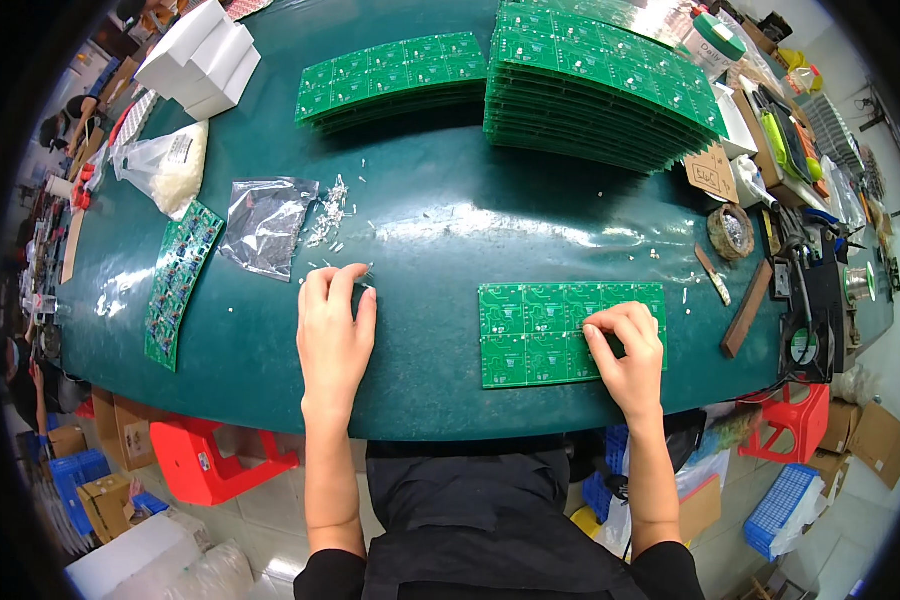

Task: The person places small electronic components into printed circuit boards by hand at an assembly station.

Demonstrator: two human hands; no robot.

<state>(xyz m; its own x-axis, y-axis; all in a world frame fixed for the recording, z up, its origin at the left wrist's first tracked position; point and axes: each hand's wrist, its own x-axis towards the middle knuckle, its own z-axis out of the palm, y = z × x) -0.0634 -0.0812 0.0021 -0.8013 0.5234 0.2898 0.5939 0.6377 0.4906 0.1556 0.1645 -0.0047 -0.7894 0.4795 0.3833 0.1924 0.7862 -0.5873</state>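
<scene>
right hand (630, 355) is over the green board (530, 350), thumb and fingertips drawn narrow — whether they pinch a part, can't tell. left hand (332, 330), fingers curled, sits just beside the loose white parts (328, 218), its grip unclear too. around them: a clear bag (263, 228), a populated board (180, 285) at left, tall board stack (595, 100) behind, wooden strip (747, 310) at right. right hand itself blocks part of the green board — flat near the table's (420, 370) front edge, long axis running left to right.
</scene>
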